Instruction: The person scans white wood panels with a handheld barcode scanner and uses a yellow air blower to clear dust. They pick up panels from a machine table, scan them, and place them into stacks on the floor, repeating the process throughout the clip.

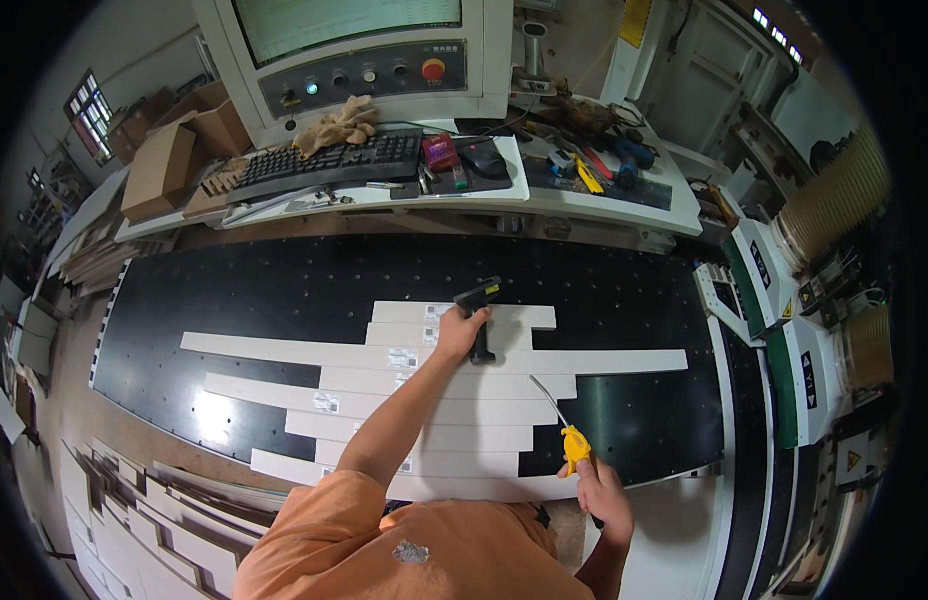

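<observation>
My left hand (454,335) reaches out over a row of long white panels (284,350) lying side by side on a black machine bed (284,285). It grips a black handheld scanner (477,312), its head pointed down at the far panels, which carry small paper labels (402,357). My right hand (599,490) stays close to my body at the bed's near edge and holds a screwdriver with a yellow handle (574,447); its thin metal shaft (546,398) points up and away over the panels.
Behind the bed stands a white console with a keyboard (324,165), a mouse (484,158), a rag (339,125), a control panel (364,75) and hand tools (594,155). More white boards (144,520) are stacked at lower left. Machine housing (784,330) stands right.
</observation>
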Demonstrator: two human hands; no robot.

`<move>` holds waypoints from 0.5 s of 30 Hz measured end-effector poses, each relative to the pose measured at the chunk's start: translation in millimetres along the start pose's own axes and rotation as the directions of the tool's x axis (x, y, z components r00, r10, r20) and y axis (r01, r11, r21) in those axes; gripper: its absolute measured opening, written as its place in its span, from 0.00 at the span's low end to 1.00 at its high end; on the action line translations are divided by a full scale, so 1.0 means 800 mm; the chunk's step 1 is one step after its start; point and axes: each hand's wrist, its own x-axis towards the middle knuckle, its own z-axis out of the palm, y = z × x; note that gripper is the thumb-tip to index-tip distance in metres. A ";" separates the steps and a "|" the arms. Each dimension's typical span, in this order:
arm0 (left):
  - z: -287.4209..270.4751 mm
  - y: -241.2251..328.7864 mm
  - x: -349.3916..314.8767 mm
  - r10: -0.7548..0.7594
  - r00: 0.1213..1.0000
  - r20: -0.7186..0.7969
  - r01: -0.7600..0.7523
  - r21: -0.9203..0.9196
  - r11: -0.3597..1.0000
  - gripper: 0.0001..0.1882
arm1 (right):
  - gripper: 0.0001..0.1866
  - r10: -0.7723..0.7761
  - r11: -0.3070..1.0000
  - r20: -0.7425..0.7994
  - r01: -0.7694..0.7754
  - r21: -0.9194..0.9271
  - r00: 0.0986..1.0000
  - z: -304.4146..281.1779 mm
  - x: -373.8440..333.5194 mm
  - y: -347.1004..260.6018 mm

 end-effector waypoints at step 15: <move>0.002 -0.003 -0.001 0.034 0.999 -0.007 -0.035 -0.044 0.998 0.29 | 0.30 0.062 0.958 -0.710 -0.242 -0.155 0.702 -0.038 0.055 0.102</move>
